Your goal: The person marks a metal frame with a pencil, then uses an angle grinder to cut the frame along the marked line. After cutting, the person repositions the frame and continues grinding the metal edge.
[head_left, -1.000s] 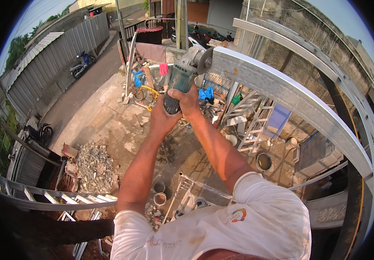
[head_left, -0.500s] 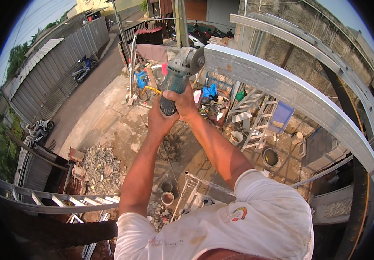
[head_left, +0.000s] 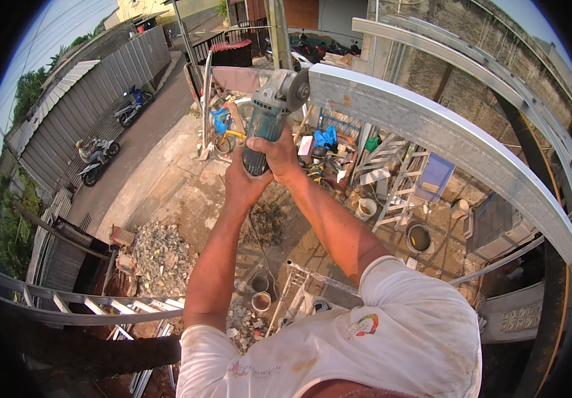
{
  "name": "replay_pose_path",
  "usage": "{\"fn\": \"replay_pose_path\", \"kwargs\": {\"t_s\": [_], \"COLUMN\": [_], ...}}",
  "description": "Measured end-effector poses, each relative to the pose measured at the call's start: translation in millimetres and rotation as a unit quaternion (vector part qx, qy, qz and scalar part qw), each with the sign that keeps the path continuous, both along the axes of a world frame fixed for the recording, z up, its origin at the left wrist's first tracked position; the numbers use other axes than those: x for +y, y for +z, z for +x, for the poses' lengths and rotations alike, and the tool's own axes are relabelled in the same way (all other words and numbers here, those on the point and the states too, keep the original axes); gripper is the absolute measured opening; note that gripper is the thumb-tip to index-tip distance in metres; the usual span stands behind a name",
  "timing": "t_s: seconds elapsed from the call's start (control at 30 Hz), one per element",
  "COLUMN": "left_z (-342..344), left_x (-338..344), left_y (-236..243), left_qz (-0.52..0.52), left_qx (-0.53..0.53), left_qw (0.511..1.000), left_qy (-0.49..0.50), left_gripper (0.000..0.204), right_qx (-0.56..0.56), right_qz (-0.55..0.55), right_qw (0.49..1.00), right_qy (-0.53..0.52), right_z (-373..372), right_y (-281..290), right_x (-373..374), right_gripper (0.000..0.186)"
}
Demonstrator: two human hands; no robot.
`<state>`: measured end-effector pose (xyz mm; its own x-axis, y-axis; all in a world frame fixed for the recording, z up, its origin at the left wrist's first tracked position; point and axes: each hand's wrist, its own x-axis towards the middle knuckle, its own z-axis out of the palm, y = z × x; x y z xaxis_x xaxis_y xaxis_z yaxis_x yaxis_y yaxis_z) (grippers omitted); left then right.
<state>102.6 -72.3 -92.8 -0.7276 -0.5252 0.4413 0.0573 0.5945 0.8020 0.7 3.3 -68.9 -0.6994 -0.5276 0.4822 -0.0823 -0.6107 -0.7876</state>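
Both my hands grip an angle grinder (head_left: 267,116) with a teal-and-black body, held out at arm's length. My left hand (head_left: 243,182) is closed round the rear of its body. Just above and to the right, my right hand (head_left: 279,156) wraps the same body, its thumb lying across it. The grinder's dark round disc (head_left: 297,90) stands at the near-left end of a long silver metal beam (head_left: 392,116). Whether the disc touches the beam or sits slightly apart, I cannot tell. A cord hangs down below my hands.
Far below lies a yard with a rubble heap (head_left: 156,259), buckets (head_left: 261,302), a wooden stepladder (head_left: 402,189) and scattered clutter. A ladder (head_left: 87,306) crosses at lower left. More metal beams (head_left: 445,50) run along the right. A rider on a motorbike (head_left: 98,159) is in the lane.
Down in the lane, the motorbike with its rider has moved up and to the right. The view has shifted slightly. My hands still hold the grinder at the beam's end.
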Motion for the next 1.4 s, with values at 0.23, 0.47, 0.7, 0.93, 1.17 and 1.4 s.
{"fn": "replay_pose_path", "kwargs": {"t_s": [0.23, 0.47, 0.7, 0.93, 1.17, 1.4], "left_z": [2, 6, 7, 11, 15, 18], "left_x": [-3, -6, -11, -22, -28, -28], "left_y": [4, 9, 12, 22, 28, 32], "left_qz": [-0.002, -0.036, -0.045, -0.078, -0.081, -0.106], "left_qx": [-0.005, 0.013, 0.009, -0.012, -0.022, -0.018], "left_qw": [1.0, 0.999, 0.999, 0.997, 0.996, 0.994], "left_qy": [0.001, 0.011, 0.015, 0.012, 0.012, 0.022], "left_gripper": [0.067, 0.071, 0.066, 0.064, 0.06, 0.063], "right_qx": [-0.012, -0.024, -0.023, -0.035, -0.046, -0.035], "right_qz": [0.01, -0.025, -0.065, -0.066, -0.078, -0.111], "right_qw": [1.0, 0.999, 0.998, 0.997, 0.996, 0.993], "right_qy": [0.011, -0.002, -0.005, -0.008, 0.007, -0.021], "right_z": [0, 7, 11, 9, 13, 14], "right_y": [0, 9, 11, 9, 11, 10], "right_x": [-2, -6, -11, -22, -26, -33], "right_gripper": [0.072, 0.063, 0.059, 0.054, 0.067, 0.059]}}
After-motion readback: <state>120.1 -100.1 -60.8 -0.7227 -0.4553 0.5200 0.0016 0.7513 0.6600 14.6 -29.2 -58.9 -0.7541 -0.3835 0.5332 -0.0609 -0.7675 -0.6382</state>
